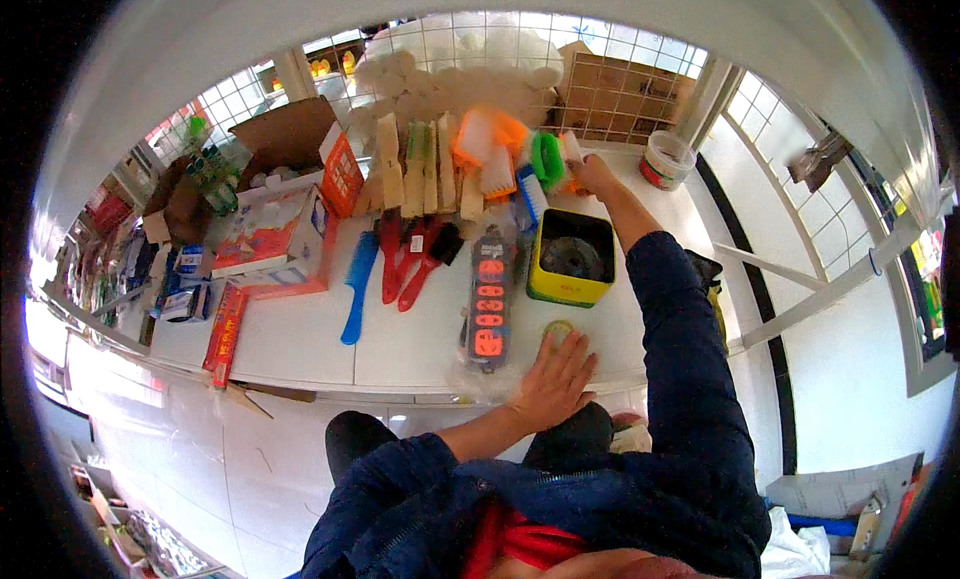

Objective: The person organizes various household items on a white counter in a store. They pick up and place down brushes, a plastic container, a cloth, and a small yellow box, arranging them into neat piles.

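My left hand [556, 376] lies palm down at the shelf's front edge, holding nothing, with its fingers somewhat apart. Its fingertips reach a small round yellowish item [558, 328]. Stretched to the back right, my right hand [595, 177] has its fingers curled on an orange scrubbing brush with pale bristles [572, 147]; the hand partly covers it. Just left of that hand are a green brush [547, 161], a blue brush with white bristles [533, 195] and several orange brushes [491, 147]. A yellow-and-black open tin [572, 288] stands between my hands, with a dark round object inside.
Wooden-handled tools [412, 170], red-handled brushes [405, 275], a blue comb [358, 294] and a packaged item with orange shapes [489, 309] lie leftward. Beyond them is an open carton [277, 219]. A plastic tub [667, 160] stands back right; wire mesh [630, 91] closes the rear.
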`<state>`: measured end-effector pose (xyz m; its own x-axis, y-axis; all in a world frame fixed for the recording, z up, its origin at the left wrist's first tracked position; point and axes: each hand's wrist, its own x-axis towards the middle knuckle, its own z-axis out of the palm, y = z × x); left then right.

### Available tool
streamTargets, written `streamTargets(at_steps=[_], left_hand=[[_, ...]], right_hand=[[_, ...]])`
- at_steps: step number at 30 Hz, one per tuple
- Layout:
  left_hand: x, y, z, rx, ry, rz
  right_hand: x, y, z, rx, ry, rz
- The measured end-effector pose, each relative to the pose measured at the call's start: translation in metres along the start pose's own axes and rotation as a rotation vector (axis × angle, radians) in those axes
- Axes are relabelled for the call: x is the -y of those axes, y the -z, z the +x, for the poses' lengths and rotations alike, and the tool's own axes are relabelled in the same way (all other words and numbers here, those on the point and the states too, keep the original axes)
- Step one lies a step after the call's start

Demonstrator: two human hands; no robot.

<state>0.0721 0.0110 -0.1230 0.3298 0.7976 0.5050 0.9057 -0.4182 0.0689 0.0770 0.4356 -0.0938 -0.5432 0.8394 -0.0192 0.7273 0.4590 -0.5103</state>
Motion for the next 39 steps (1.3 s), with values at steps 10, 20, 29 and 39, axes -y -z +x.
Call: streamTargets(at_steps=[10,20,29,39], left_hand=[[0.0,-0.008,-0.004,0.017,-0.014,0.022],[-0.004,-0.001,0.002,-0.017,-0.028,-0.065],[-0.002,-0.002,0.003,-0.022,-0.053,-0.077],[-0.003,-0.009,-0.005,-0.017,-0.01,-0.071]], right_hand=[[-0.007,0.041,-0.015,-0.775,-0.014,0.164],[0.058,0.025,-0.022,-0.662,0.249,-0.28],[-0.014,0.046,-0.026,0.066,-0.256,0.059],[0.021,0.022,-0.029,-0.137,-0.048,0.185]])
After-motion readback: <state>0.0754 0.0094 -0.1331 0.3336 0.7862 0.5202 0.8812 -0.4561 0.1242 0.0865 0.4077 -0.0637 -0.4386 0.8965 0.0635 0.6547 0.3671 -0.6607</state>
